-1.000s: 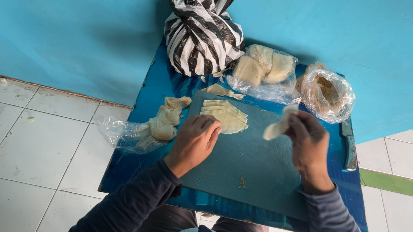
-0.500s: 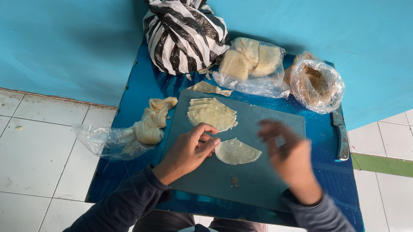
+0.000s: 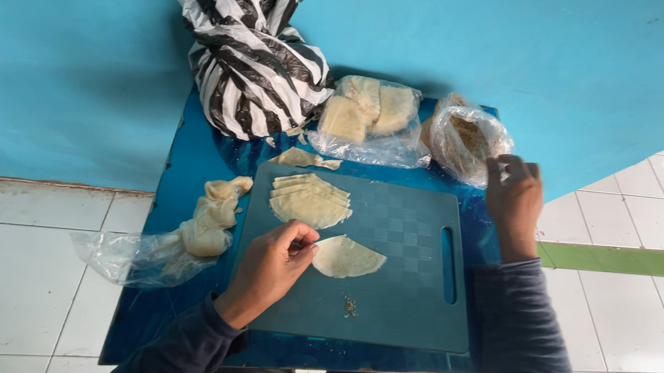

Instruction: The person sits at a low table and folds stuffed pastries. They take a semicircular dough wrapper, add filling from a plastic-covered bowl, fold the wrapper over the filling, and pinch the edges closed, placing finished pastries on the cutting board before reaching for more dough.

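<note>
A pale half-round dough wrapper (image 3: 348, 257) lies flat on the dark green cutting board (image 3: 393, 310). My left hand (image 3: 272, 267) rests on the board, its fingertips pinching the wrapper's left edge. My right hand (image 3: 513, 197) is at the clear bag of brown filling (image 3: 466, 140) past the board's right corner, fingers curled at the bag's opening; I cannot tell whether it holds any filling. A small stack of folded wrappers (image 3: 309, 200) sits at the board's far left.
A black-and-white striped plastic bag (image 3: 251, 54) stands against the blue wall. Beside it is a clear bag of pale blocks (image 3: 369, 114). A clear bag with crumpled dough (image 3: 198, 227) hangs over the blue table's (image 3: 192, 160) left edge. Crumbs (image 3: 350, 305) lie on the board.
The wrapper that my right hand carried now lies flat on the board. My right hand has moved away to the filling bag. My left hand has slid onto the wrapper's edge.
</note>
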